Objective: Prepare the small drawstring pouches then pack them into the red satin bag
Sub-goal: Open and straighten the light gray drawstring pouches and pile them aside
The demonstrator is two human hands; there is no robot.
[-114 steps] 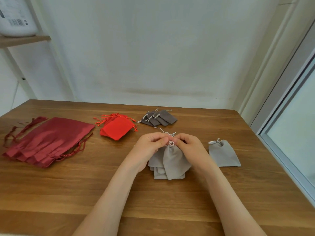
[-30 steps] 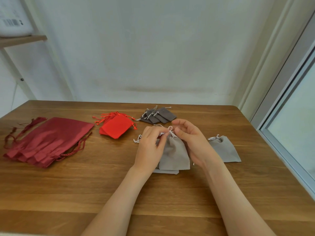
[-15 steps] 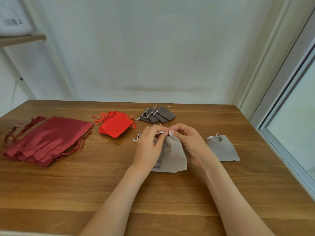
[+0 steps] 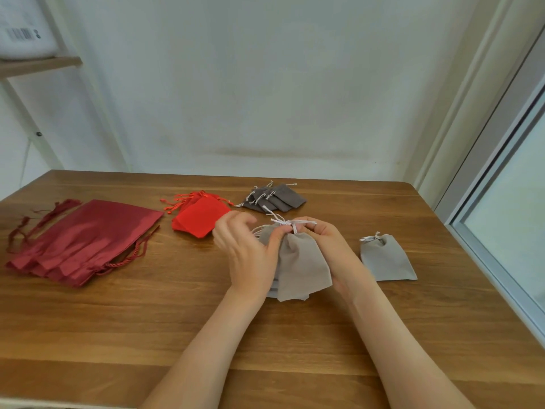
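Aloft, a blurred barcode label (image 4: 22,34).

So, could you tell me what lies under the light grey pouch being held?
Edges of more light grey pouches peek out beneath the held pouch at its lower left. The pouch and left hand cover the rest, so their number cannot be told.

pale wall (image 4: 265,84) behind a wooden table (image 4: 118,335) — window (image 4: 519,184) at right, wooden shelf (image 4: 38,64) upper left.
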